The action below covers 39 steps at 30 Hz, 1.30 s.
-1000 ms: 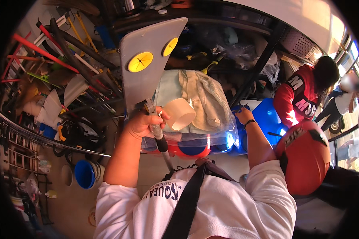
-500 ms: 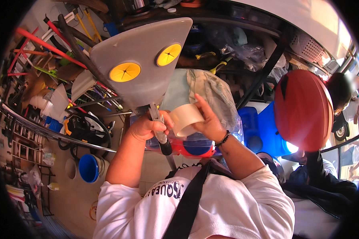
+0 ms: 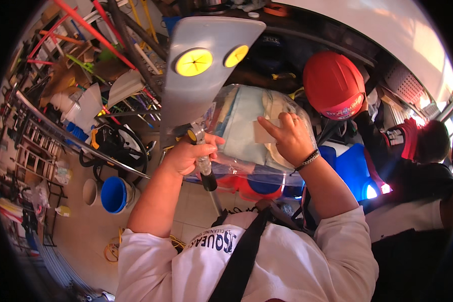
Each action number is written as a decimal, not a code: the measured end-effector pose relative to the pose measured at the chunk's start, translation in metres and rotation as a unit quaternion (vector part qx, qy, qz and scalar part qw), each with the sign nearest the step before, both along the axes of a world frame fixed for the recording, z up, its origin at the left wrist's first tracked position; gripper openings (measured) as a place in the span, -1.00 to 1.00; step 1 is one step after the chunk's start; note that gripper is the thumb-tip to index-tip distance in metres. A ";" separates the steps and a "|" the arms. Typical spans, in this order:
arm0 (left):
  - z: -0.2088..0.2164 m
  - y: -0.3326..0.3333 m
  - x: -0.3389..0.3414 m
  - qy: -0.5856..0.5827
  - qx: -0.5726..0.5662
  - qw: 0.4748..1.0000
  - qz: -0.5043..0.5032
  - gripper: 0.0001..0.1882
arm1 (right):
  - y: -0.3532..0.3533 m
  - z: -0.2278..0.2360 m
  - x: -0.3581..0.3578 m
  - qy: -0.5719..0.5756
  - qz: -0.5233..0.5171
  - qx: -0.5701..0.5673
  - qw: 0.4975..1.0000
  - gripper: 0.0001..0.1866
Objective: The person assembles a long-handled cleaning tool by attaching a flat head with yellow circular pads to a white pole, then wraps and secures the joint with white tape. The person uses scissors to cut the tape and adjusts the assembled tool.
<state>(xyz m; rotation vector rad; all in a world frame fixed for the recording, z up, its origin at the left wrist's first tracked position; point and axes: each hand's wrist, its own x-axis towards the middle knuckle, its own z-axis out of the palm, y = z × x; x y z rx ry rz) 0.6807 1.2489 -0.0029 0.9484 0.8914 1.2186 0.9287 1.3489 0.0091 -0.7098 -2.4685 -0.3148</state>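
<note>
My left hand (image 3: 189, 155) is wrapped round the metal and black pole (image 3: 206, 173), just below its joint with a large grey panel. Two yellow discs with slit centres are set in that panel (image 3: 183, 95), which tilts up and away from me. To the right, my right hand (image 3: 293, 138) holds a roll of beige tape (image 3: 265, 132) between thumb and fingers. The roll shows edge-on, partly hidden by the hand, with the index finger stretched toward the left. Beneath this hand lies a clear plastic bag of folded pale cloths (image 3: 244, 121).
At the right a person in dark sleeves has a hand at the edge of a red helmet (image 3: 332, 83). Blue (image 3: 114, 195) and pale buckets stand on the floor at left, near a black coiled hose (image 3: 117, 146). Long-handled tools (image 3: 93, 35) crowd the upper left.
My right hand and the tape have moved right, away from my left hand. The panel has swung rightward and turned more side-on. The red helmet has moved up and left.
</note>
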 end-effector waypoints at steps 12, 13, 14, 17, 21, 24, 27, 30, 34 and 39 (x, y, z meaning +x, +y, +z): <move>0.016 -0.138 -0.068 0.032 0.009 0.959 0.281 -0.79 | 0.009 -0.004 -0.049 0.174 -0.005 -0.348 0.921 -0.39; 0.016 -0.158 -0.074 0.029 0.011 0.946 0.322 -0.79 | 0.009 -0.009 -0.054 0.174 0.011 -0.370 0.912 -0.40; 0.015 -0.178 -0.080 0.025 0.014 0.931 0.363 -0.79 | 0.012 -0.014 -0.058 0.173 0.027 -0.392 0.903 -0.40; 0.014 -0.244 -0.089 0.053 0.095 0.902 0.417 -0.72 | 0.020 -0.031 -0.072 0.202 0.083 -0.523 0.824 -0.45; 0.034 -0.312 -0.078 0.125 0.130 0.825 0.536 -0.64 | 0.008 -0.032 -0.104 0.286 0.186 -0.756 0.559 -0.45; 0.044 -0.355 -0.069 0.144 0.136 0.748 0.633 -0.65 | -0.024 -0.034 -0.140 0.278 0.239 -0.816 0.447 -0.50; 0.047 -0.397 -0.070 0.117 0.114 0.653 0.740 -0.69 | -0.062 -0.042 -0.178 0.255 0.254 -0.848 0.389 -0.52; 0.034 -0.454 -0.086 0.125 0.073 0.520 0.842 -0.73 | -0.101 -0.051 -0.215 0.233 0.263 -0.859 0.372 -0.59; 0.019 -0.484 -0.098 0.087 0.009 0.434 0.897 -0.77 | -0.151 -0.055 -0.281 0.176 0.286 -0.859 0.388 -0.51; 0.014 -0.512 -0.095 0.063 0.112 0.441 0.889 -0.72 | -0.263 -0.048 -0.357 -0.025 0.378 -0.874 0.304 -0.51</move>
